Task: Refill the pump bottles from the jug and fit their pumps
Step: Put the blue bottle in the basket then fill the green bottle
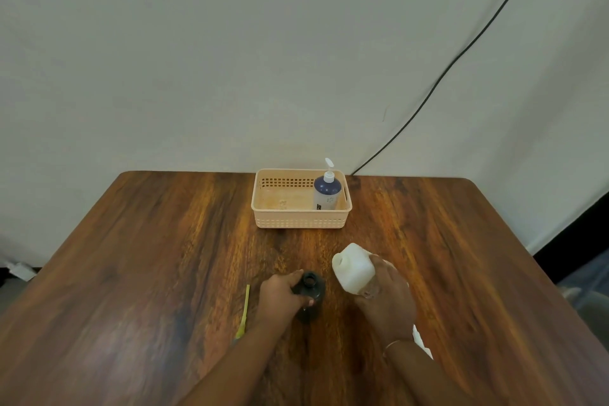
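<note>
A dark open-necked pump bottle (pixel 311 290) stands upright on the wooden table (pixel 148 257), and my left hand (pixel 278 298) grips its left side. To its right, my right hand (pixel 385 297) holds a white jug (pixel 352 269), uncapped, its mouth pointing up and left, apart from the bottle. A yellow-green pump with its tube (pixel 244 313) lies flat on the table left of my left hand. A second bottle (pixel 326 193), dark blue and white with a white pump fitted, stands in a peach basket (pixel 298 221).
The basket sits at the table's far middle edge, close to the wall. A black cable (pixel 461 53) runs down the wall at the right. Something white (pixel 421 343) shows under my right forearm.
</note>
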